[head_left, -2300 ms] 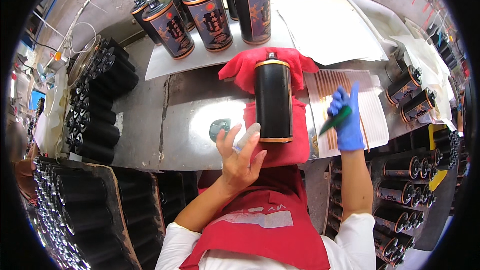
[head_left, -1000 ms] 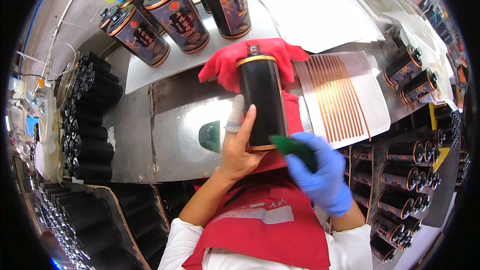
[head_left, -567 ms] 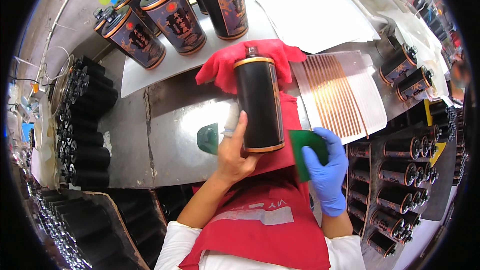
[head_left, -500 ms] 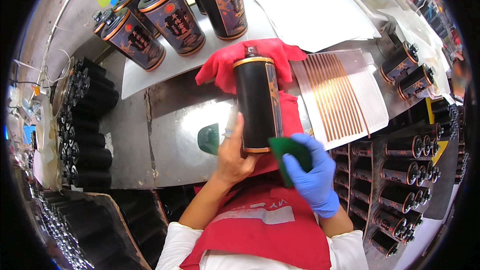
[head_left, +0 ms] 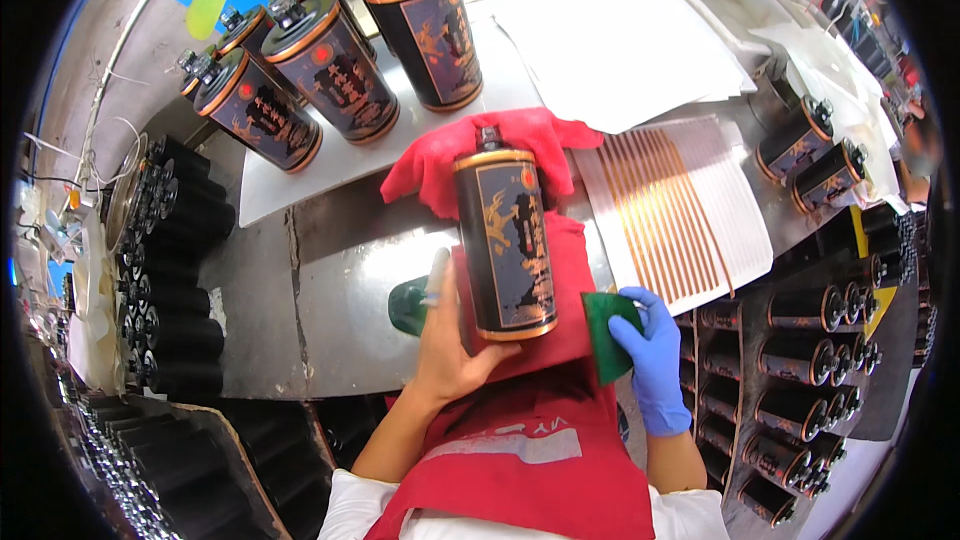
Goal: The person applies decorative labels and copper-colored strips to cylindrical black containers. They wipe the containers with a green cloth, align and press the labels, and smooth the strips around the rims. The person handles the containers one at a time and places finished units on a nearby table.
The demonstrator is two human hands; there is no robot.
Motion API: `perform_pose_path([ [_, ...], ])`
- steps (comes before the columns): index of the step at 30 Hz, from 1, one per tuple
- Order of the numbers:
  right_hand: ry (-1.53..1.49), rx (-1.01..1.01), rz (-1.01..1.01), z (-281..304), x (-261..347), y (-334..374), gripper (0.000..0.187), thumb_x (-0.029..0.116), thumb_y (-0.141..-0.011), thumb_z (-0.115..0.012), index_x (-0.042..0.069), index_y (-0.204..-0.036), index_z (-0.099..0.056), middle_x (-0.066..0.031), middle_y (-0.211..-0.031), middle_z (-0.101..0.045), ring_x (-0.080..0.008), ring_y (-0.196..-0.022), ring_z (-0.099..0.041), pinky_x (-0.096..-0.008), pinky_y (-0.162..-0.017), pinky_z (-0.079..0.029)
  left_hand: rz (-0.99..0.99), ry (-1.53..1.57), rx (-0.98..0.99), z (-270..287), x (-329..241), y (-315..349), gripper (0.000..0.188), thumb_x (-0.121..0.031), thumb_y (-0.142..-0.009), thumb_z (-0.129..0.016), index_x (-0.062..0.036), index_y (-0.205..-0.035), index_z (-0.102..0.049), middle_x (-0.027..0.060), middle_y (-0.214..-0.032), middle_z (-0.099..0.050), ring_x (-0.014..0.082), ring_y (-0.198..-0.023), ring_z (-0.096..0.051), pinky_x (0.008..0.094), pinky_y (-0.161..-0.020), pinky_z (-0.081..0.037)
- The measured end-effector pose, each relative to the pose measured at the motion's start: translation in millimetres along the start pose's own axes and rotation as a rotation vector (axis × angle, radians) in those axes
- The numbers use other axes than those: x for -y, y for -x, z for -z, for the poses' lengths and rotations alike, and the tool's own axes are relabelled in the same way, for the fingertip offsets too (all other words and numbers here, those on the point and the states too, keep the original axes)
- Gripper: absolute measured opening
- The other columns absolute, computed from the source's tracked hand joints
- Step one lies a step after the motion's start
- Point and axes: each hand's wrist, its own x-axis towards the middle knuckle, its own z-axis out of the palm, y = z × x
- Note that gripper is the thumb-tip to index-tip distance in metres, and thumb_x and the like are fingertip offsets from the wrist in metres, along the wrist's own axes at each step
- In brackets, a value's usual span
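Observation:
A black bottle (head_left: 506,250) with gold rims and a decorated label facing up lies in front of me, its neck on a bunched red cloth (head_left: 425,165). My bare left hand (head_left: 448,350) is beside its lower left side, fingers stretched out and thumb apart, the thumb tip at the bottle's base. My right hand (head_left: 650,355), in a blue glove, pinches a flat green scraper (head_left: 607,335) to the right of the bottle, apart from it. A second green piece (head_left: 408,305) lies on the metal table, partly behind my left fingers.
A white sheet with copper-coloured strips (head_left: 670,215) lies at right. Several labelled bottles (head_left: 335,80) stand on a white board at the back left. Black bottles (head_left: 180,310) are stacked at left, more on shelves (head_left: 800,355) at lower right. Two bottles (head_left: 828,175) lie at far right.
The bottle has turned so its label now faces up. My right hand has drawn the scraper rightward, off the bottle's base. My left fingers have straightened beside the bottle.

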Motion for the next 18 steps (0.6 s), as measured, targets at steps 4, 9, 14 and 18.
perform_pose_path([
  [4, -0.053, 0.226, -0.122, -5, 1, -4, 0.037, -0.002, -0.077, -0.066, 0.003, -0.112, -0.052, -0.0068, -0.099, -0.06, -0.0118, -0.088, -0.058, -0.0229, -0.078, -0.048, -0.056, 0.045, -0.033, -2, -4, -11, 0.117, -0.024, -0.057, -0.087, 0.0078, -0.141, -0.011, 0.027, -0.14, -0.031, 0.0359, -0.128, -0.036, 0.0392, -0.106, -0.027],
  [9, -0.033, 0.078, 0.058, 12, 39, -55, 0.02, 0.016, -0.084, -0.058, 0.003, -0.099, -0.056, -0.0035, -0.083, -0.059, -0.0095, -0.075, -0.056, -0.0232, -0.067, -0.045, -0.058, 0.074, -0.072, 4, -12, -22, 0.11, -0.025, -0.063, -0.086, 0.0093, -0.139, -0.014, 0.0232, -0.125, -0.049, 0.032, -0.116, -0.05, 0.0383, -0.098, -0.039],
  [14, 0.614, 0.472, 0.48, -116, 164, -139, 0.032, 0.031, -0.085, -0.057, 0.003, -0.096, -0.065, -0.01, -0.079, -0.065, -0.0161, -0.077, -0.063, -0.0282, -0.069, -0.05, 0.054, 0.251, -0.085, -4, 19, -13, 0.112, -0.03, -0.061, -0.085, 0.0087, -0.139, -0.015, 0.0252, -0.123, -0.049, 0.0349, -0.111, -0.053, 0.0393, -0.094, -0.041],
  [18, 1.334, 0.866, 0.461, -124, 176, -201, 0.037, 0.034, -0.076, -0.059, 0.003, -0.092, -0.068, -0.0151, -0.084, -0.067, -0.0266, -0.078, -0.064, -0.036, -0.073, -0.049, -0.065, 0.032, -0.066, -13, 2, -16, 0.114, -0.027, -0.057, -0.087, 0.0083, -0.139, -0.017, 0.0239, -0.118, -0.051, 0.0357, -0.107, -0.054, 0.0393, -0.092, -0.041],
])
